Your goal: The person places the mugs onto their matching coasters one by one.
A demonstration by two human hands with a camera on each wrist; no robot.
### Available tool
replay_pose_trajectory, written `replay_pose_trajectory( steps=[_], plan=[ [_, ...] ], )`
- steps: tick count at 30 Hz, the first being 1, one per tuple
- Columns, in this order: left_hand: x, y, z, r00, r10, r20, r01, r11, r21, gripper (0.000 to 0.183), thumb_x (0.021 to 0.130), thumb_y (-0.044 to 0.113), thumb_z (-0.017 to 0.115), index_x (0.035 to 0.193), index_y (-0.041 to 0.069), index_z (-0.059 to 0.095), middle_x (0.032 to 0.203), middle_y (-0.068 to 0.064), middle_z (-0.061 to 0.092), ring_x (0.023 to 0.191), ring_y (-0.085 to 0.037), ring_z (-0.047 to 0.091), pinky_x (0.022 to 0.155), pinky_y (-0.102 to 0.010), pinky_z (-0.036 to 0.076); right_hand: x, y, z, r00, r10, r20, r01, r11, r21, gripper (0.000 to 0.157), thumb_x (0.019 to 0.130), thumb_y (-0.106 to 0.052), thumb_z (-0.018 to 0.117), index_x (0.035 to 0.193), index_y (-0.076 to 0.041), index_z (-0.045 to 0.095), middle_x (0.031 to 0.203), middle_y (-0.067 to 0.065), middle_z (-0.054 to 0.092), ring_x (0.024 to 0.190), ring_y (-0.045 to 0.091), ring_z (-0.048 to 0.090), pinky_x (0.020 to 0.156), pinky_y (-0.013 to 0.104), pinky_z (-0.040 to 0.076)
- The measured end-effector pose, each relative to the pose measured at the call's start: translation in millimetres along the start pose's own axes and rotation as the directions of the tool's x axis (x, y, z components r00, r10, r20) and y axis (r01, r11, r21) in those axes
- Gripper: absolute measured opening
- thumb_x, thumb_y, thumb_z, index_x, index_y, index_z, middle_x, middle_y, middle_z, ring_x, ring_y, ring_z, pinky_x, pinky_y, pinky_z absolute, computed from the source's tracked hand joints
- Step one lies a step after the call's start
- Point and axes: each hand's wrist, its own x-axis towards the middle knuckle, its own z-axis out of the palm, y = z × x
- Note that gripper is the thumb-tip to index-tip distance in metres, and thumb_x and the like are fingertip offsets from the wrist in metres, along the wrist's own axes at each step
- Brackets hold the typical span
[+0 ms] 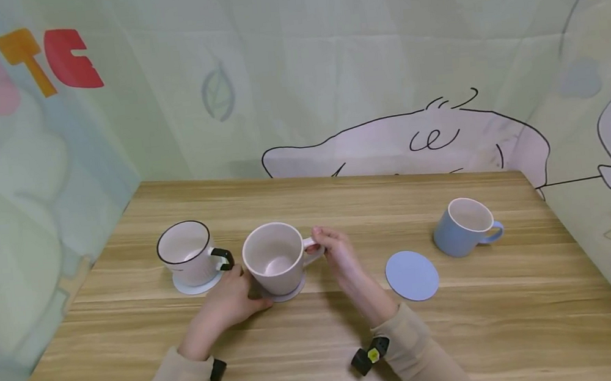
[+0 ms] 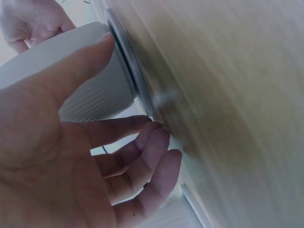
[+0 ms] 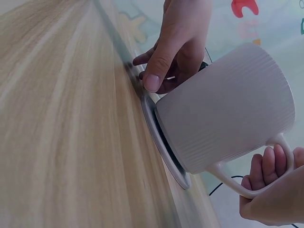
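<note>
A ribbed white mug (image 1: 275,259) is on, or just above, a round grey coaster (image 3: 164,145); a dark line shows between them in the right wrist view. My right hand (image 1: 338,252) grips the mug's handle (image 3: 232,183), fingers curled through it. On the mug's left side, my left hand (image 1: 233,298) lies low by the coaster with thumb and fingers spread apart. Seen from the left wrist, its thumb (image 2: 80,66) passes in front of the mug's base and its loosely bent fingers (image 2: 152,147) are close to the coaster's edge. Whether they touch it, I cannot tell.
Left of my left hand, a white mug with a black rim (image 1: 187,257) stands on a pale coaster (image 1: 190,287). To the right lie a bare blue coaster (image 1: 412,275) and a blue mug (image 1: 456,234) on the wooden table (image 1: 311,362). A printed cloth (image 1: 293,63) hangs behind.
</note>
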Motion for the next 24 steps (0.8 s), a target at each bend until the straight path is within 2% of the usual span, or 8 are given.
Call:
replay_pose_trajectory(
  steps=[8, 14, 20, 24],
  plan=[
    [-0.9, 0.4, -0.5, 1.000, -0.017, 0.023, 0.017, 1.000, 0.004, 0.079, 0.074, 0.038, 0.080, 0.131, -0.007, 0.049, 0.111, -0.024, 0.058, 0.105, -0.038, 0.057, 0.087, -0.052, 0.049, 0.2, 2.4, 0.8, 1.000, -0.005, 0.001, 0.005, 1.000, 0.005, 0.037, 0.099, -0.011, 0.045, 0.064, -0.017, 0.058, 0.062, -0.009, 0.058, 0.080, 0.010, 0.054, 0.095, 0.030, 0.032],
    [0.9, -0.1, 0.4, 0.999, -0.026, 0.026, 0.026, 1.000, 0.011, 0.077, 0.075, 0.037, 0.079, 0.130, -0.008, 0.050, 0.105, -0.020, 0.057, 0.098, -0.034, 0.056, 0.084, -0.049, 0.049, 1.2, 4.2, -0.9, 1.000, 0.004, -0.012, -0.003, 1.000, 0.021, 0.037, 0.099, -0.010, 0.045, 0.065, -0.015, 0.058, 0.061, -0.008, 0.058, 0.076, 0.010, 0.054, 0.093, 0.030, 0.033],
    [1.4, -0.1, 1.0, 0.999, -0.025, 0.022, 0.025, 0.999, 0.022, 0.075, 0.075, 0.037, 0.079, 0.128, -0.008, 0.052, 0.101, -0.018, 0.057, 0.094, -0.031, 0.055, 0.080, -0.047, 0.049, 2.4, 4.5, -2.6, 1.000, -0.001, 0.003, 0.001, 1.000, 0.002, 0.035, 0.099, -0.012, 0.045, 0.067, -0.015, 0.058, 0.063, -0.008, 0.059, 0.081, 0.011, 0.054, 0.097, 0.031, 0.032],
    [1.4, 0.6, 0.7, 1.000, -0.018, 0.024, 0.018, 0.999, 0.026, 0.075, 0.075, 0.038, 0.079, 0.128, -0.007, 0.053, 0.100, -0.017, 0.057, 0.091, -0.030, 0.055, 0.078, -0.046, 0.049, 2.4, 3.2, -3.8, 1.000, -0.001, 0.021, 0.002, 1.000, -0.022, 0.034, 0.099, -0.013, 0.045, 0.068, -0.016, 0.059, 0.065, -0.009, 0.059, 0.085, 0.011, 0.053, 0.105, 0.038, 0.030]
  ],
)
